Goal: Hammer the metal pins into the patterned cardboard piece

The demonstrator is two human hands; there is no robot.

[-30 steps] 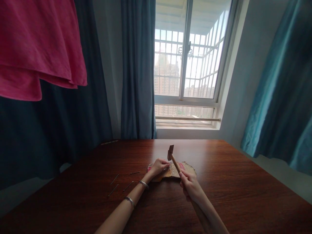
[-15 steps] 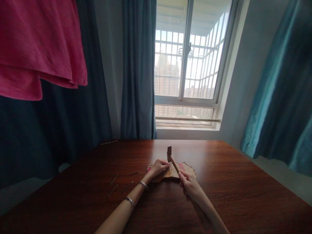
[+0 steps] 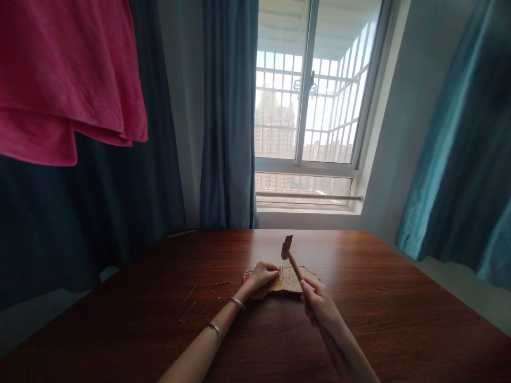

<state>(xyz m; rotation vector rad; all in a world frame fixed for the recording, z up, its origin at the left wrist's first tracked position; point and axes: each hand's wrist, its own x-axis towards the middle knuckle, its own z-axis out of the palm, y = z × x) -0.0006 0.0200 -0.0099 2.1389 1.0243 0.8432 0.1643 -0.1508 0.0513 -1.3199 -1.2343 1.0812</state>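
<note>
My right hand [image 3: 317, 299] is closed round the wooden handle of a hammer [image 3: 294, 263], whose head is raised above the board. My left hand [image 3: 264, 274] is closed in a pinch at a thin upright nail [image 3: 279, 269], with other upright nails right beside the fingertips. Under both hands lies a flat tan board [image 3: 289, 283] with many dark dots or holes, some pink at its left end and a ragged edge. My left wrist and fingers hide part of it.
Several loose nails [image 3: 212, 305] lie left of my left forearm on the brown wooden table [image 3: 255, 340]. A thin strip [image 3: 181, 233] lies at the back left edge. Behind are blue curtains [image 3: 227, 117] and a window; a pink cloth [image 3: 67, 80] hangs upper left.
The hammer has lifted off the nails, moving up and right with its head tilted. My left hand stays at the nails on the board.
</note>
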